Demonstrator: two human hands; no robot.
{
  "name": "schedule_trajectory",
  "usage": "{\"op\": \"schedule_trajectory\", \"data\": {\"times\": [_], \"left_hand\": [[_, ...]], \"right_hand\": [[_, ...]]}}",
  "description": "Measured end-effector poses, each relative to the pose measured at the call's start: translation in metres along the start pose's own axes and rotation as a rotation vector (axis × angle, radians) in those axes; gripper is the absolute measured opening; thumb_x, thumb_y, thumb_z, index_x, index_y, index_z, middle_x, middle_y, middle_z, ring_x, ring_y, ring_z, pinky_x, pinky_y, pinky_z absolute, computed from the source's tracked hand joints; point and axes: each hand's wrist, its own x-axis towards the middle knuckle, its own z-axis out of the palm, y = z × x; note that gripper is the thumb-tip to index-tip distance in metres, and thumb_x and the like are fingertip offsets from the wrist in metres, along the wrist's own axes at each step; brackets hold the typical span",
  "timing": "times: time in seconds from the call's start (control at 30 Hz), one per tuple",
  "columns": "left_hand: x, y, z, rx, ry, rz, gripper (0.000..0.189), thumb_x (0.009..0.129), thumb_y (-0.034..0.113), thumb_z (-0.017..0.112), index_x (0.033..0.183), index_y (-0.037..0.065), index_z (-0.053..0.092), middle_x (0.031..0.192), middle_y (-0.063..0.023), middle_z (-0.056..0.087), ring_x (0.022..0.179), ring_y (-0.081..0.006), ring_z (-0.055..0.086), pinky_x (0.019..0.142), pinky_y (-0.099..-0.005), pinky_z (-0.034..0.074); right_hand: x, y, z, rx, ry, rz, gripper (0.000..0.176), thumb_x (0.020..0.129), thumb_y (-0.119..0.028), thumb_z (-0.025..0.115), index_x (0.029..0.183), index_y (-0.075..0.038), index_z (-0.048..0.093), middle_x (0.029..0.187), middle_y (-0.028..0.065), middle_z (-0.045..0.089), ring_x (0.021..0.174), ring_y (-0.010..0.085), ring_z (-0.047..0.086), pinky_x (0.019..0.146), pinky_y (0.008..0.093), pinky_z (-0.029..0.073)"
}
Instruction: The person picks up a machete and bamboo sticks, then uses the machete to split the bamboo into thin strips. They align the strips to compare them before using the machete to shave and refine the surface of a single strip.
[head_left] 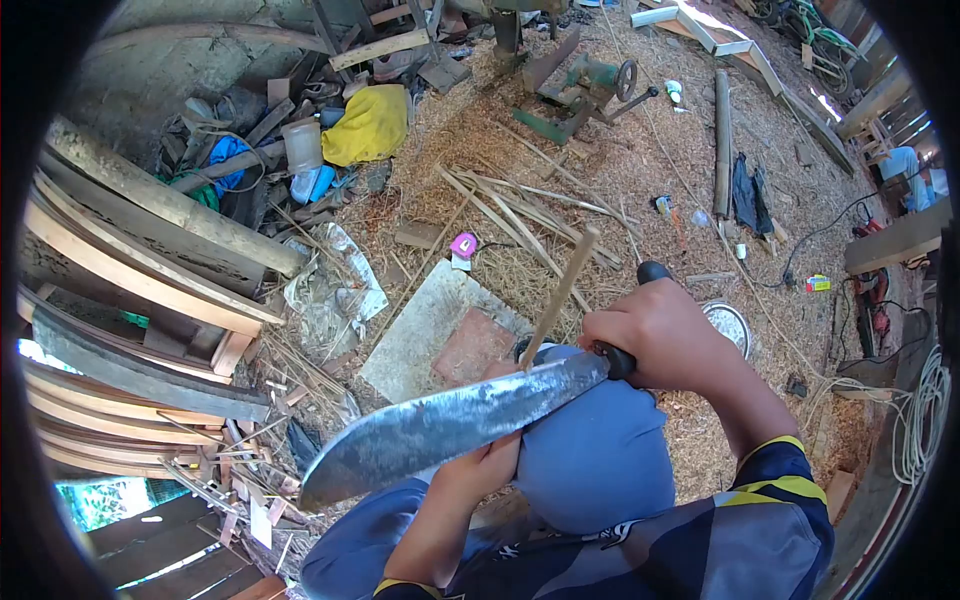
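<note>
My right hand point(655, 335) is closed around the black handle point(618, 360) of a machete point(450, 425). Its broad, worn grey blade slants down to the left, across my lap and over my left forearm. A thin wooden stick point(560, 295) stands up at a slant beyond the blade, near my knee. My left hand point(492, 462) is closed about the stick's lower end, with most of its fingers hidden behind the blade; a fingertip shows just past the blade's upper edge.
A pale slab point(405, 340) with a reddish tile point(475, 345) lies on the shavings-covered floor. Beyond it are a pink tape measure point(463, 245), wood strips point(510, 215) and a green vise-like machine point(585, 85). Curved wooden pieces point(130, 270) are stacked at left; coiled rope point(922, 415) hangs at right.
</note>
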Motion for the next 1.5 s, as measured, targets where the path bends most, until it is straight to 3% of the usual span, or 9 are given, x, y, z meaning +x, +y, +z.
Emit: {"op": "schedule_trajectory", "data": {"times": [0.27,0.47,0.6,0.73,0.83,0.93,1.13,1.33,1.5], "left_hand": [[-0.016,-0.008,-0.006,0.142,0.028,0.072,0.026,0.097,0.019,0.061,0.116,0.002,0.066,0.106,-0.0159,0.068,0.098,-0.0314,0.067,0.087,-0.0396,0.052],[-0.015,0.009,-0.005,0.140,-0.041,0.088,0.021,0.106,0.013,0.052,0.117,-0.001,0.063,0.112,-0.0131,0.066,0.106,-0.0216,0.063,0.092,-0.0351,0.051],[0.008,-0.017,-0.003,0.352,0.046,0.106,0.027,0.098,0.007,0.056,0.123,0.004,0.064,0.120,-0.0171,0.066,0.119,-0.0340,0.061,0.102,-0.0413,0.048],[0.077,-0.053,-0.044,0.206,0.395,-0.101,0.024,0.109,0.024,0.049,0.105,0.004,0.062,0.077,-0.0015,0.055,0.076,-0.0135,0.051,0.073,-0.0328,0.046],[0.068,-0.084,-0.087,0.207,0.397,-0.201,0.029,0.110,0.028,0.047,0.100,0.005,0.062,0.070,0.0040,0.043,0.066,-0.0059,0.041,0.061,-0.0265,0.037],[0.055,-0.090,-0.104,0.399,0.451,-0.166,0.030,0.109,0.027,0.048,0.097,0.003,0.062,0.066,-0.0119,0.055,0.062,-0.0212,0.057,0.061,-0.0382,0.044],[0.048,-0.099,-0.114,0.631,0.325,-0.195,0.025,0.106,0.027,0.053,0.103,0.005,0.062,0.075,-0.0216,0.062,0.072,-0.0414,0.064,0.067,-0.0466,0.048],[0.051,-0.095,-0.123,0.669,0.272,-0.270,0.021,0.104,0.026,0.055,0.103,0.006,0.063,0.078,-0.0213,0.064,0.074,-0.0411,0.064,0.067,-0.0480,0.048],[0.050,-0.093,-0.133,0.791,0.234,-0.124,0.020,0.103,0.022,0.054,0.100,0.004,0.063,0.081,-0.0205,0.065,0.081,-0.0411,0.064,0.073,-0.0510,0.050]], "right_hand": [[-0.006,-0.011,-0.006,-0.058,0.084,-0.022,0.014,0.073,-0.013,0.068,0.082,-0.011,0.058,0.063,0.0074,0.061,0.061,0.0322,0.065,0.059,0.0456,0.049],[-0.015,-0.015,-0.014,-0.061,0.128,0.010,0.011,0.073,-0.014,0.068,0.078,-0.012,0.059,0.062,0.0071,0.061,0.061,0.0307,0.066,0.060,0.0446,0.051],[-0.009,0.004,-0.015,0.018,-0.011,0.092,0.015,0.071,-0.016,0.073,0.081,-0.011,0.063,0.064,0.0093,0.061,0.063,0.0317,0.067,0.060,0.0467,0.050],[0.000,0.017,0.006,0.333,0.010,0.324,0.021,0.077,-0.024,0.081,0.079,-0.009,0.067,0.064,0.0112,0.062,0.059,0.0311,0.061,0.057,0.0394,0.045],[0.007,0.046,0.044,0.388,-0.033,0.571,0.027,0.083,-0.030,0.078,0.086,-0.005,0.067,0.072,0.0175,0.065,0.071,0.0392,0.066,0.063,0.0437,0.049],[0.012,0.086,0.098,0.222,-0.065,0.639,0.033,0.085,-0.037,0.074,0.092,-0.005,0.069,0.086,0.0212,0.071,0.082,0.0403,0.070,0.072,0.0486,0.054],[0.008,0.150,0.251,0.009,-0.198,0.796,0.040,0.085,-0.043,0.070,0.097,-0.005,0.068,0.091,0.0222,0.073,0.088,0.0419,0.072,0.078,0.0529,0.056],[0.000,0.163,0.316,-0.006,-0.275,0.802,0.047,0.087,-0.044,0.070,0.109,-0.003,0.063,0.096,0.0235,0.073,0.092,0.0436,0.071,0.082,0.0537,0.057],[-0.001,0.166,0.319,0.087,-0.355,0.723,0.046,0.089,-0.038,0.071,0.115,-0.001,0.063,0.103,0.0281,0.071,0.101,0.0454,0.069,0.089,0.0533,0.055]]}}
